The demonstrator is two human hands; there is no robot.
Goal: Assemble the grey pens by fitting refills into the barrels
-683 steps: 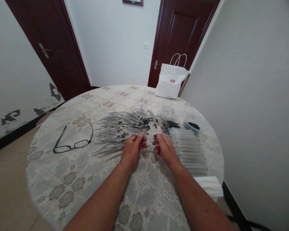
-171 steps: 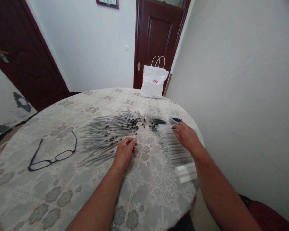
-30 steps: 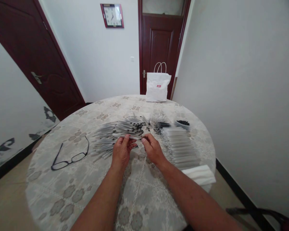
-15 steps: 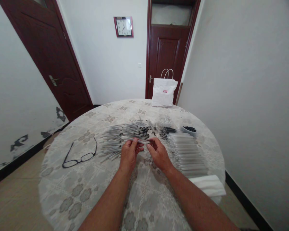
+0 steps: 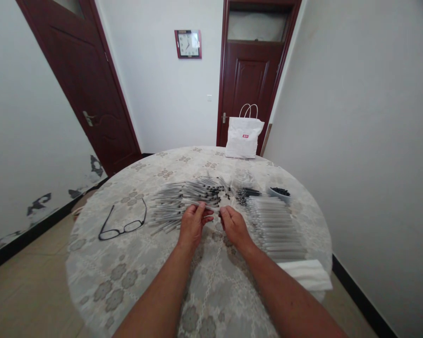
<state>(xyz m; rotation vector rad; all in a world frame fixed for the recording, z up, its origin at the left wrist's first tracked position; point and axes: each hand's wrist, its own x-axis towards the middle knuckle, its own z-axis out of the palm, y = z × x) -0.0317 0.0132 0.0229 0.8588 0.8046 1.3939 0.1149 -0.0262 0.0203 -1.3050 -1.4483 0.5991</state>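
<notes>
My left hand (image 5: pixel 192 224) and my right hand (image 5: pixel 233 226) meet over the middle of a round table (image 5: pixel 134 277). Both pinch the two ends of a thin clear pen tube (image 5: pixel 211 207), the left on the barrel, the right at its tip. Just beyond the left hand lies a spread pile of grey pens with black tips (image 5: pixel 183 199). To the right of my right hand, a neat row of clear tubes (image 5: pixel 275 225) lies side by side. A small bowl of black caps (image 5: pixel 279 193) and a bundle of black refills (image 5: pixel 248 193) sit behind that row.
Black-framed glasses (image 5: pixel 121 224) lie on the patterned cloth at the left. A white paper bag (image 5: pixel 244 137) stands at the table's far edge before a dark door. A folded white paper (image 5: pixel 306 274) rests at the near right rim. A clock (image 5: pixel 188 44) hangs on the wall.
My hands have stayed together on the tube over the last second; the right fingers have closed in on its tip. The view has tilted up and shifted, showing more wall and door.
</notes>
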